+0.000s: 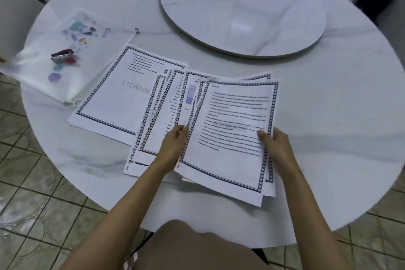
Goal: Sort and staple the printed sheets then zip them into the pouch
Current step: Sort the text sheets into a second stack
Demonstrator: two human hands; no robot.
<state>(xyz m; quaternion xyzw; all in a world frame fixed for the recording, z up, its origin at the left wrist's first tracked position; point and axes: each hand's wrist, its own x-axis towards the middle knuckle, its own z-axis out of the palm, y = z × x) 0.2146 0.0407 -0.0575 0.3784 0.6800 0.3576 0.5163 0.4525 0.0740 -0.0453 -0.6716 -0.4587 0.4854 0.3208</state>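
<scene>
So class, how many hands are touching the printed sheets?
2: the left hand on the fanned middle sheets, the right hand gripping the right stack's edge.

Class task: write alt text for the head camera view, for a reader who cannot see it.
Two hands, left hand and right hand, grip a bundle of bordered printed sheets over a round white table. More sheets lie fanned to the left, beside a clear zip pouch with a red stapler on it.

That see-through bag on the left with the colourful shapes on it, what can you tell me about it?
The pouch is a flat, translucent plastic-looking sleeve printed with pastel shapes. It lies on the white round table at the far left, one corner past the edge. A small red stapler rests on top. A zip track runs along its right side, with a slider at the far end. Its near corner meets the leftmost sheet. No hand touches it.
</scene>
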